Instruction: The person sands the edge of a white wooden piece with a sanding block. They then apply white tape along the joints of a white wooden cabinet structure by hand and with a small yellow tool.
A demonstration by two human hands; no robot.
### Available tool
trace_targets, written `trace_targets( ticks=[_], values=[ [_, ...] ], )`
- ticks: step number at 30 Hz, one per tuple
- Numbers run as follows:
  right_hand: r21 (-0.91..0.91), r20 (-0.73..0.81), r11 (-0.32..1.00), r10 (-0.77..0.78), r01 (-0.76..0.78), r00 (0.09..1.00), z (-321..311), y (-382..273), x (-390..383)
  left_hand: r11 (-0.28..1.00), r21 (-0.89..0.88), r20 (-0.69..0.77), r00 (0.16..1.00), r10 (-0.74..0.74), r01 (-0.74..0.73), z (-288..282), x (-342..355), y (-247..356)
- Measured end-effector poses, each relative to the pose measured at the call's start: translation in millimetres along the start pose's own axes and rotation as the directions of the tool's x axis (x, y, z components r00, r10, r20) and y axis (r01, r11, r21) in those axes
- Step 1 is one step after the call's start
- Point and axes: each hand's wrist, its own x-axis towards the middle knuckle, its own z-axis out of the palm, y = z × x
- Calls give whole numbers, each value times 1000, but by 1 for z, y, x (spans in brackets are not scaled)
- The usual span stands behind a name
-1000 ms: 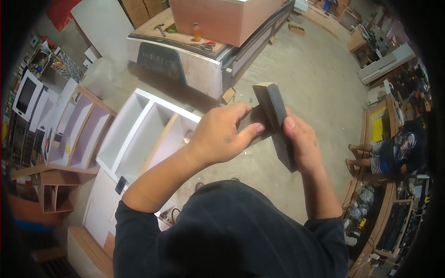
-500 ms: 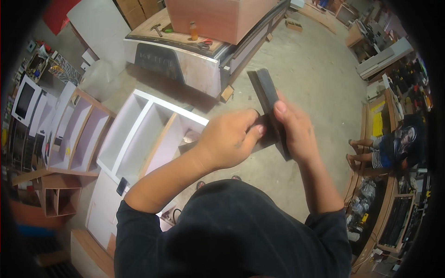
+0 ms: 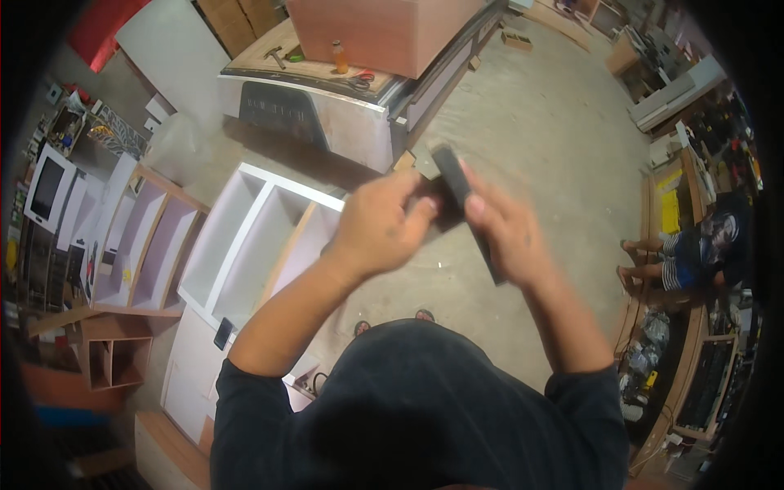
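Observation:
In front of my body, both my hands are raised over the floor. My right hand [image 3: 513, 233] grips a long, dark, narrow bar [image 3: 452, 171] along its right side, with the thumb on its face; the bar tilts, upper end to the left. My left hand [image 3: 374, 220] is curled, thumb and fingers pinching a dark flat piece [image 3: 448, 214] that meets the left side of the bar. Motion blur hides where the two dark pieces touch and what they are made of.
An open white cabinet [image 3: 218, 233] stands left of my hands, with a phone [image 3: 223, 333] on its near panel. Ahead, a workbench [image 3: 359, 135] bears a large wooden box [image 3: 371, 37], a hammer [image 3: 275, 57], scissors [image 3: 362, 80] and a bottle [image 3: 340, 59]. Another person [image 3: 694, 249] is at the right.
Both hands have shifted left, bringing the bar with them. The bar's upper end has dropped slightly, and less of the flat piece shows between my hands.

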Motion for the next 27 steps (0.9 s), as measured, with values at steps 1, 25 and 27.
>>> trace_targets(
  ticks=[1,25,27],
  values=[
    [-47,8,999,5,-5,1000,-5,9,-15,1000,-7,-27,1000,-9,9,-3,6,-2],
    [88,-51,970,230,-225,972,-20,81,-41,844,-460,-254,952,173,-276,-80,-2,-5],
    [66,-25,977,207,-205,978,-15,82,-39,770,-605,-227,971,76,-202,-92,1,0]
  ],
)
